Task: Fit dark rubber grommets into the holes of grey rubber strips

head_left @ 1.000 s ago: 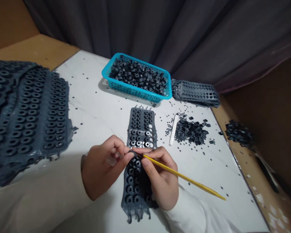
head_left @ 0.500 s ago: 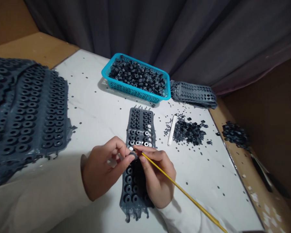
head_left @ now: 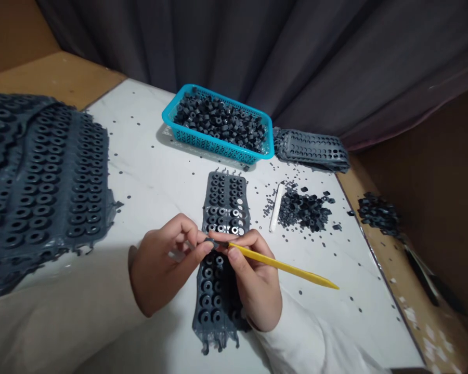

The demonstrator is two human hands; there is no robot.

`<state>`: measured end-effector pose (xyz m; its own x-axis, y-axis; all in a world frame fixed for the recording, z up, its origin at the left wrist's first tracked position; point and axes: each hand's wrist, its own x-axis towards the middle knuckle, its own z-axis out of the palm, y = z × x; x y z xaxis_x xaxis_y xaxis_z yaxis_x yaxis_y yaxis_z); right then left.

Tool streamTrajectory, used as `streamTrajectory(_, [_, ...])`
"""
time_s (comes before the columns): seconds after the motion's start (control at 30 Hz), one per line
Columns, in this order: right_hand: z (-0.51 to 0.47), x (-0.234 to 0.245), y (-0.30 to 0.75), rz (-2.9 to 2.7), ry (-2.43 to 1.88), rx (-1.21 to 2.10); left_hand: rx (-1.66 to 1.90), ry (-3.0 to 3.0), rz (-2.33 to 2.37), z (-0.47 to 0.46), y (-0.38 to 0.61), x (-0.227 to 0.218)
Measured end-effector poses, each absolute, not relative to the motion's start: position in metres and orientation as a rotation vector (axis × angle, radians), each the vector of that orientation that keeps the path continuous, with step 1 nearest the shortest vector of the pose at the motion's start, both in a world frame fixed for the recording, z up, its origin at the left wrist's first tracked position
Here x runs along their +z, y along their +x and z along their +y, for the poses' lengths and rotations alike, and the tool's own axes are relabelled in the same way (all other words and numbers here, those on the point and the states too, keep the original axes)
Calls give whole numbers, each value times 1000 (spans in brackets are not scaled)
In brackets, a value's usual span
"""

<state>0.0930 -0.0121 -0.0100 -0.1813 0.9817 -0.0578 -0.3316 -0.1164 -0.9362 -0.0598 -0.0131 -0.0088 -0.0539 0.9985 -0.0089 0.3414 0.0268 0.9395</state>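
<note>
The left hand [head_left: 159, 270] has its fingers [head_left: 200, 250] closed on a small dark rubber piece [head_left: 214, 243] at the tip of a yellow stick [head_left: 284, 266]. The right hand [head_left: 257, 291] grips the stick firmly, directly over a rubber strip [head_left: 226, 208] on the white bench [head_left: 152, 171].

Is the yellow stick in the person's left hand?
No, the right hand holds the yellow stick, and its tip reaches the fingers of the left hand.
</note>
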Motion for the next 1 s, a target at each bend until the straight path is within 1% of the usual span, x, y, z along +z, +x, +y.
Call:
streamTrajectory(0.27, [-14,-8,91,-1096,-984,1436,1050,1450,1522,-14,-59,-9])
streamTrajectory(0.53, [-19,-16,89,-1356,-1115,1122,1049,1407,1476,-13,-58,-15])
streamTrajectory(0.67, [-20,-18,89,-1393,-1168,1052,1041,1423,1428,-14,-58,-14])
streamTrajectory(0.8, [-17,-14,90,-1263,-1129,1097,1070,1418,1363,-13,-58,-10])
streamTrajectory(1.0, [-12,-9,91,-1024,-962,1457,1061,1434,1407,-11,-58,-10])
